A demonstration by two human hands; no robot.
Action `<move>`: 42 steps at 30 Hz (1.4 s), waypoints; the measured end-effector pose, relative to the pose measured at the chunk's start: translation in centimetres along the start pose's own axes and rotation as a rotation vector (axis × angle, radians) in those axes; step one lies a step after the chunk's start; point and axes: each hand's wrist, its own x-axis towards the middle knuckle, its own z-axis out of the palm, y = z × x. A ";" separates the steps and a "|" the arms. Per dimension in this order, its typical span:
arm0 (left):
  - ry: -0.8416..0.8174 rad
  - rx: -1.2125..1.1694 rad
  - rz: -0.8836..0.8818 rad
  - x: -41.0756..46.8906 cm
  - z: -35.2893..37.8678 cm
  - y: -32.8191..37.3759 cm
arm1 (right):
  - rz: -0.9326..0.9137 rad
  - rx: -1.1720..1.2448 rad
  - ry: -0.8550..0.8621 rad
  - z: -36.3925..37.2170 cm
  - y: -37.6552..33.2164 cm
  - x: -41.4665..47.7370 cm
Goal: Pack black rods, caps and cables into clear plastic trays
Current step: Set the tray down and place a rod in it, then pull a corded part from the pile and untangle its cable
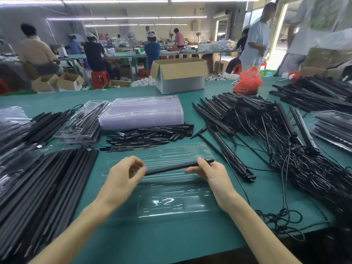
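Left hand (124, 176) and right hand (210, 171) each pinch an end of one rod (171, 167) — level above the tray (171, 204).

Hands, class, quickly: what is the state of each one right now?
Left hand: closed, gripping the left end of the black rod.
Right hand: closed, pinching the same rod near its right end, above the clear tray.

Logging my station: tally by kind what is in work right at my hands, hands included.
thin black rod, gripped at both ends: 1
clear plastic tray lying open under it: 1
hands, left hand and right hand: 2
Total: 4
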 end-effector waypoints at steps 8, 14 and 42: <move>-0.080 0.252 0.214 0.0 1.7 0.5 | -0.018 0.006 -0.001 -0.2 0.2 -0.1; -0.046 0.250 0.248 -0.1 1.4 0.9 | 0.005 0.102 0.120 -0.3 1.0 0.6; -0.041 0.290 0.353 -0.7 2.5 -0.9 | -0.064 -0.134 0.111 0.3 0.8 0.1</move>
